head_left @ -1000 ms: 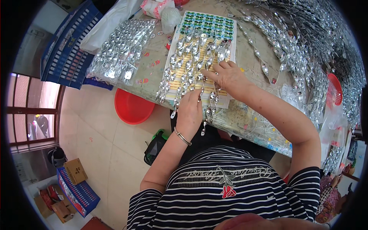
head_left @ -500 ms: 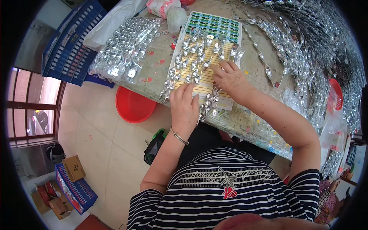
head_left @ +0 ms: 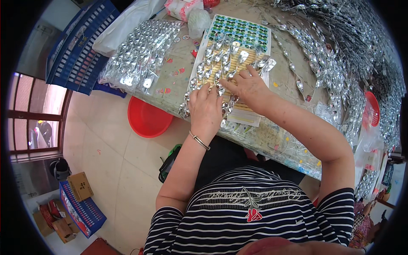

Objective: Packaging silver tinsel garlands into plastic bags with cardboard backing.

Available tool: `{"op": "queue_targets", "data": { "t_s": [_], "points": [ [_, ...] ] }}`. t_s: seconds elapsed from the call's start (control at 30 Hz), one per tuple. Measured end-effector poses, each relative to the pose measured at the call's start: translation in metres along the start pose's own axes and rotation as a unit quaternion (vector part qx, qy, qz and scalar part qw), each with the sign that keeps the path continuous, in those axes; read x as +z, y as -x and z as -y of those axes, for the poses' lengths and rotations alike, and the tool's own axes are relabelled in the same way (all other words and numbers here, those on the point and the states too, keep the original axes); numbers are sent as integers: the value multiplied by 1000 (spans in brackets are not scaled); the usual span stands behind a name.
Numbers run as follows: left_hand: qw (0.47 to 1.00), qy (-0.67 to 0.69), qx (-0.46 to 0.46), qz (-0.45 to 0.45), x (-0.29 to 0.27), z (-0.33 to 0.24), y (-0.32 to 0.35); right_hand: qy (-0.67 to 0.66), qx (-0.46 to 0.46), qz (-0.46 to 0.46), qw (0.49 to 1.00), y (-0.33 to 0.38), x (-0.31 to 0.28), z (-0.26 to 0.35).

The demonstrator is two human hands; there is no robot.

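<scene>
we had both hands on the board [head_left: 231,57], a flat rectangular card lying on the table [head_left: 293,89] right in front of us, covered with rows of shiny silver pieces [head_left: 221,51]. our left hand [head_left: 206,108] lay palm down on the near rows, fingers spread and flat, gripping nothing. our right hand [head_left: 248,87] rested beside it, fingertips pressing the silver pieces; whether it pinched one we could not tell. to do this well, we judged it best to keep the left hand steadying the board while the right worked one row at a time. the pieces looked faceted, glossy and leaf-shaped; green dots lined the far end. a red basin [head_left: 148,119] sat on the floor below.
</scene>
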State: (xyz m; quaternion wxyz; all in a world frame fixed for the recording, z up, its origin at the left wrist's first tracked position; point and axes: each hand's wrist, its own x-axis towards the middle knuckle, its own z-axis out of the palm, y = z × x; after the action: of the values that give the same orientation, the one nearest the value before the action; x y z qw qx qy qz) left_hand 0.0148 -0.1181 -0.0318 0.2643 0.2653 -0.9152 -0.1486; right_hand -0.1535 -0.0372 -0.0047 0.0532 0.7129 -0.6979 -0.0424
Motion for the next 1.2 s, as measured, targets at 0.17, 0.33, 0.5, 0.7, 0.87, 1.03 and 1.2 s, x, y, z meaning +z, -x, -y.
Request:
{"op": "queue_targets", "data": {
  "t_s": [0.17,0.33,0.5,0.7,0.87,1.03,1.2],
  "points": [
    [1000,14,-7,-8,-2,5,3,-14,-10,-20,1000,-9,4,1],
    [999,33,-21,-18,-9,12,2,-40,-4,-78,996,-8,10,1],
    [999,23,-27,-27,-10,16,1,-48,14,-39,998,1,-2,0],
    [998,-21,-41,-31,-3,15,-5,-29,15,-49,998,9,-1,1],
    [998,-22,-55,7,-2,13,-7,1,14,-16,1000,7,3,2],
    [999,-7,-35,14,3,12,-3,-5,17,0,1000,6,-2,3],
    [1000,11,-14,18,3,6,-1,1,26,1,1000,4,4,1]
  ]
}}
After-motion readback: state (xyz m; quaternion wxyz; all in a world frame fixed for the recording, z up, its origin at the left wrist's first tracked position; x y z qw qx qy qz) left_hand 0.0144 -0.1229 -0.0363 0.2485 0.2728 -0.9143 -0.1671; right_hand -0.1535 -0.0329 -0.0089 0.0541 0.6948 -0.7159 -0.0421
